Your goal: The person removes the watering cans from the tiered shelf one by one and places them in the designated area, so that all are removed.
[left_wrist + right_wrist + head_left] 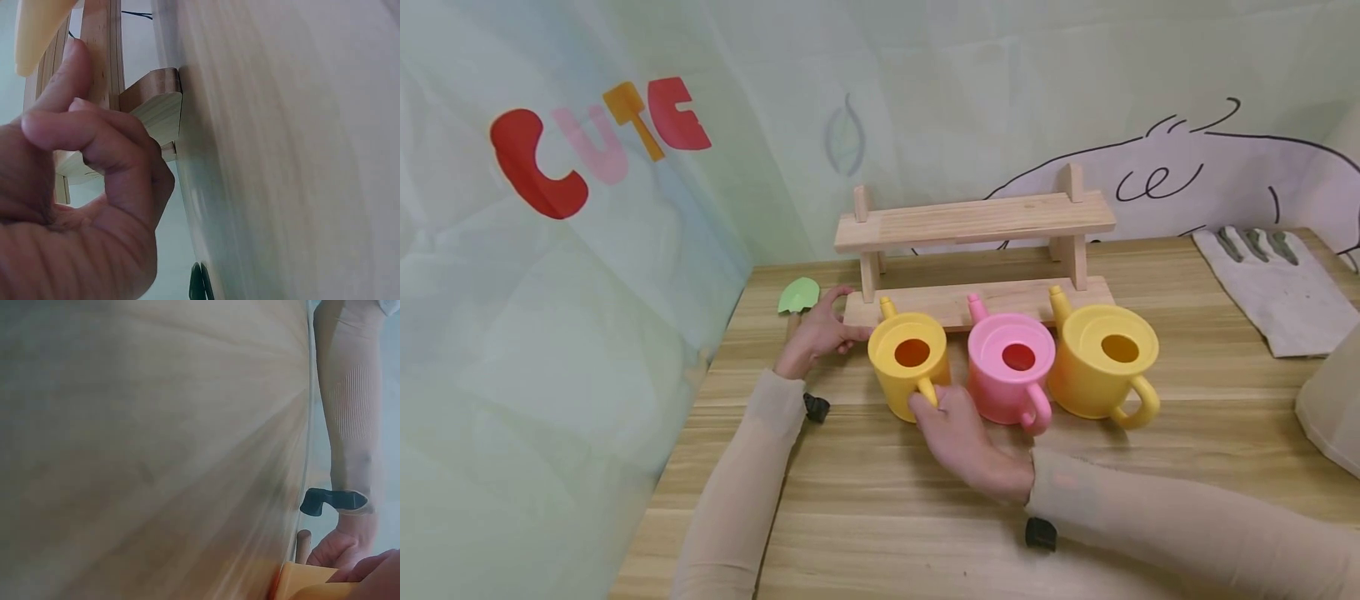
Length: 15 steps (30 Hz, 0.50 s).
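Hands and toy watering cans on the wooden table (865, 500), left to right. The left hand (816, 333) lay with loosely curled fingers, holding nothing, touching the near left corner of the wooden rack (973, 250), beside a green spade (798, 294). The right hand (962, 442) pinched the handle of the small yellow can (910, 362) (the nearer hand to it), the handle pointing toward the person, the spout away. Right of it stood a pink can (1011, 367), then a larger yellow can (1105, 358), all upright.
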### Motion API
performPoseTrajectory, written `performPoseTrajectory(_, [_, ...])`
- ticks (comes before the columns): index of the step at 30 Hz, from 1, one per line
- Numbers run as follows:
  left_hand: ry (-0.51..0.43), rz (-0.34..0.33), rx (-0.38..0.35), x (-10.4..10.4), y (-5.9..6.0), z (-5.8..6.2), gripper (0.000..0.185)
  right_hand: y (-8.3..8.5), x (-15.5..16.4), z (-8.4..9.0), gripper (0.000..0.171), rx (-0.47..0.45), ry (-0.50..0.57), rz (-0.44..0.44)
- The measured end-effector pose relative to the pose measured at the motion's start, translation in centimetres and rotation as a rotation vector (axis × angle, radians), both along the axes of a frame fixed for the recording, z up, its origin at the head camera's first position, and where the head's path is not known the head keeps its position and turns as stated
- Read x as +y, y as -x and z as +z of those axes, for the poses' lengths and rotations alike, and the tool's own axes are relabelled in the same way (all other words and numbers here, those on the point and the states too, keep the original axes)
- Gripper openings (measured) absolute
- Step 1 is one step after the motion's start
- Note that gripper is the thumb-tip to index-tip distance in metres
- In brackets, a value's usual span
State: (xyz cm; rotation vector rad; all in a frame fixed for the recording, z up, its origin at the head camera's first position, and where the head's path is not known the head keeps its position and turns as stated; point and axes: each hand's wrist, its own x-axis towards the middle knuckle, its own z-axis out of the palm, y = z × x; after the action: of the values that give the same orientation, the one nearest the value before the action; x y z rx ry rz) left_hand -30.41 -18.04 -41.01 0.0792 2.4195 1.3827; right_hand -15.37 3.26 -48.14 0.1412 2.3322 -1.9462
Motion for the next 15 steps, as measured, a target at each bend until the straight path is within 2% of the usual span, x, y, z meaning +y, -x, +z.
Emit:
performPoseTrajectory(2, [0.000,-0.001,0.002,0.0,0.0,0.0,0.098,0.0,0.0,-0.3,0.047,0.009,0.005,0.005])
performPoseTrajectory(5, [0.003,0.002,0.003,-0.1,0.0,0.0,0.098,-0.5,0.1,0.4,0.046,0.041,-0.003,0.017])
performPoseTrajectory(9, [0.004,0.006,0.007,0.0,0.0,0.0,0.098,-2.0,0.0,3.3,0.044,0.081,0.012,0.022])
performPoseTrajectory(12, [0.005,0.008,0.009,0.0,0.1,-0.1,0.098,-2.9,0.0,5.4,0.044,0.062,0.030,0.015])
performPoseTrajectory(15, [0.012,0.011,0.006,0.0,0.1,-0.1,0.097,-3.1,0.0,6.0,0.043,0.033,0.020,0.018])
